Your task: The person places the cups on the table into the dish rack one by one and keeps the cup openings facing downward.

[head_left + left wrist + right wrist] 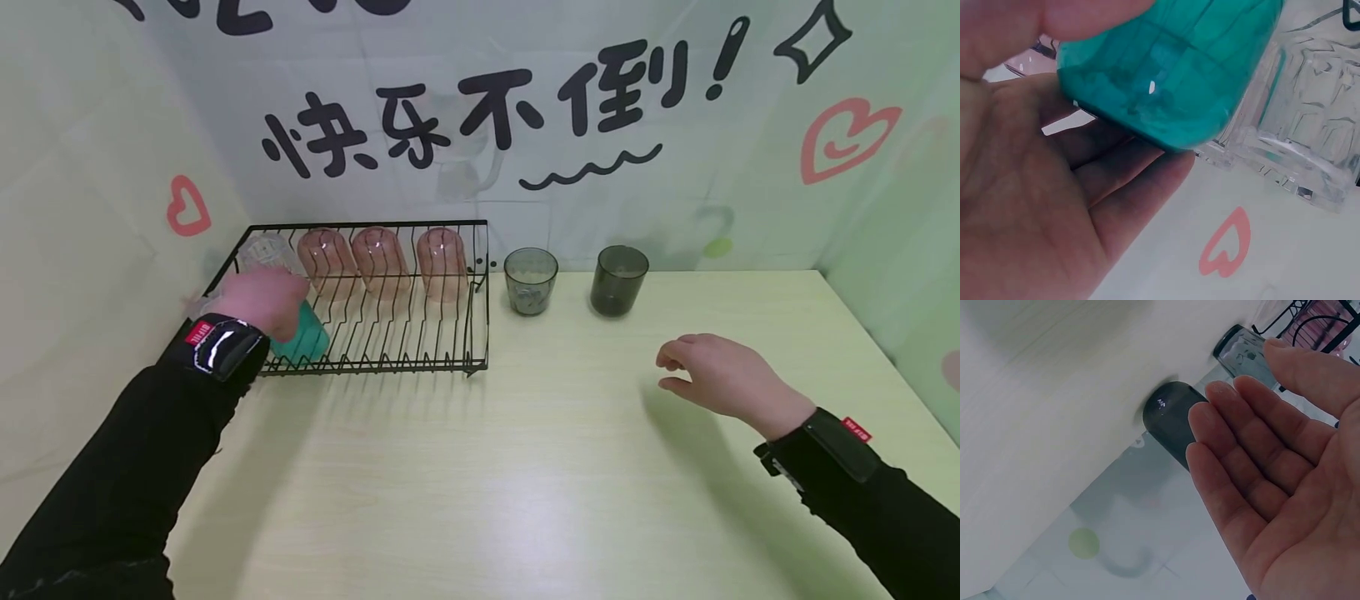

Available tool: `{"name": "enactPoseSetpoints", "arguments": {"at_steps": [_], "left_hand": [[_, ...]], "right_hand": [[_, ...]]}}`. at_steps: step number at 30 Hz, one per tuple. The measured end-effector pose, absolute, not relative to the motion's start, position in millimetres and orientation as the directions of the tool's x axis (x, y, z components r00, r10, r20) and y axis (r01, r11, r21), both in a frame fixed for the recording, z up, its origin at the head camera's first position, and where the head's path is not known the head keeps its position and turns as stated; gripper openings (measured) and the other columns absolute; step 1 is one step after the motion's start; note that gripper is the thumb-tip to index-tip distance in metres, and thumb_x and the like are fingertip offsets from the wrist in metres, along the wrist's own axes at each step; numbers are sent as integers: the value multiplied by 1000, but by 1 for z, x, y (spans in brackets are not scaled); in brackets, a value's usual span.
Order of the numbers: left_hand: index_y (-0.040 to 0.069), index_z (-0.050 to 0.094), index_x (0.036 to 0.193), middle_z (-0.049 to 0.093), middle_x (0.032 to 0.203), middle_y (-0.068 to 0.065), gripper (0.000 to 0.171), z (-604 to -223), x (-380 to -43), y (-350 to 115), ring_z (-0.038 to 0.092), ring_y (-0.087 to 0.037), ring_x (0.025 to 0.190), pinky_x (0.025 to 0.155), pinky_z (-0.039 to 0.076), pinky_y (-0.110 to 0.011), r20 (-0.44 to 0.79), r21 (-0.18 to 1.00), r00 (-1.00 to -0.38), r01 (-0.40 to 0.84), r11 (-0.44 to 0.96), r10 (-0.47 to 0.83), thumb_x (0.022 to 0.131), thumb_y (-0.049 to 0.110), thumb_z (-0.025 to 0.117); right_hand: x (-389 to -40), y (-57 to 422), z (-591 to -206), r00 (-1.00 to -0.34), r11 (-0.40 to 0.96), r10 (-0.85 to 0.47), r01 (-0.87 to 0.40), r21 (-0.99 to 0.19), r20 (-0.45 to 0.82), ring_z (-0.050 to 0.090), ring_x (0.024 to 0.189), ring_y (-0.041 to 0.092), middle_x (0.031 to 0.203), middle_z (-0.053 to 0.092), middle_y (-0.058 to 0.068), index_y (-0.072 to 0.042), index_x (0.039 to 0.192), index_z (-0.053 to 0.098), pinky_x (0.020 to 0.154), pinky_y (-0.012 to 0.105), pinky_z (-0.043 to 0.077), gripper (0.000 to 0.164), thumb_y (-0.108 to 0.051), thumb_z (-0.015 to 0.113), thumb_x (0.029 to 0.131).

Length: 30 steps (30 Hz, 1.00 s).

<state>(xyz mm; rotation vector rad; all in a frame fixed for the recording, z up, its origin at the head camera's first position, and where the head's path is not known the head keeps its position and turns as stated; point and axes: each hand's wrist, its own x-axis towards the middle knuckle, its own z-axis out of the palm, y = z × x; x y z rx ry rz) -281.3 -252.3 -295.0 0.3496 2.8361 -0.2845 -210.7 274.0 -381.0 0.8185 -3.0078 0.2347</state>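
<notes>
My left hand (264,298) is at the left end of the black wire rack (390,364). It holds a teal cup (306,337), thumb on one side and fingers on the other, as the left wrist view shows the teal cup (1160,81) up close. Clear ridged glasses (1319,119) stand beside that hand. Over the right part of the table hovers my right hand (723,379), fingers relaxed and nothing in them. Nearest to it is a dark grey cup (618,282); a lighter grey-green glass (530,282) stands to that cup's left.
Three pink glasses (380,262) are upside down in the back of the rack. A pale wooden table (480,483) stretches in front, with a printed cloth wall (450,192) behind and side walls at left and right.
</notes>
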Motion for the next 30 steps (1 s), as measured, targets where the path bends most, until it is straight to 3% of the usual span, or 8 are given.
{"name": "enactPoseSetpoints", "arguments": {"at_steps": [7, 13, 15, 20, 25, 30], "left_hand": [[-5, 56, 127, 59, 118, -32, 56, -294, -280, -253, 53, -38, 88, 68, 46, -50, -303, -124, -937, 222, 967, 176, 72, -5, 69], [-3, 40, 146, 53, 127, -35, 82, -294, -279, -259, 52, -38, 87, 64, 42, -48, -285, -54, -946, 176, 983, 153, 70, -3, 70], [-1, 35, 150, 49, 132, -36, 87, -292, -279, -260, 53, -42, 94, 63, 42, -45, -291, -32, -945, 166, 986, 150, 70, -2, 70], [1, 37, 149, 41, 139, -39, 87, -285, -275, -259, 44, -56, 121, 77, 48, -61, -285, -36, -943, 188, 981, 170, 71, 7, 76], [1, 44, 143, 44, 134, -37, 84, -274, -270, -252, 43, -57, 118, 79, 47, -67, -247, -31, -945, 229, 973, 215, 69, 13, 82], [1, 39, 147, 40, 139, -36, 87, -269, -268, -247, 36, -57, 124, 87, 42, -70, -241, -4, -944, 234, 972, 226, 74, 20, 82]], "right_hand": [[-212, 273, -382, -858, 846, -510, -512, -146, 57, 62, 79, 19, 86, 65, -2, -7, 94, 69, 70, 40, 53, 20, -14, 81, 81], [-212, 273, -381, -857, 844, -510, -516, -146, 74, 62, 79, 20, 87, 66, 0, -8, 93, 69, 70, 39, 53, 19, -13, 82, 80], [-211, 273, -381, -856, 843, -511, -517, -146, 79, 62, 79, 20, 86, 66, 0, -8, 93, 69, 70, 39, 53, 20, -13, 82, 79], [-211, 273, -380, -855, 842, -513, -518, -148, 79, 64, 82, 22, 88, 67, -1, -7, 96, 69, 70, 40, 53, 22, -14, 82, 79], [-210, 274, -378, -860, 845, -506, -509, -165, 65, 65, 85, 24, 92, 68, 0, -7, 100, 69, 73, 42, 53, 26, -15, 83, 79], [-208, 274, -376, -868, 853, -493, -495, -168, 54, 64, 84, 23, 94, 67, 0, -8, 102, 69, 71, 41, 53, 29, -17, 83, 79]]}}
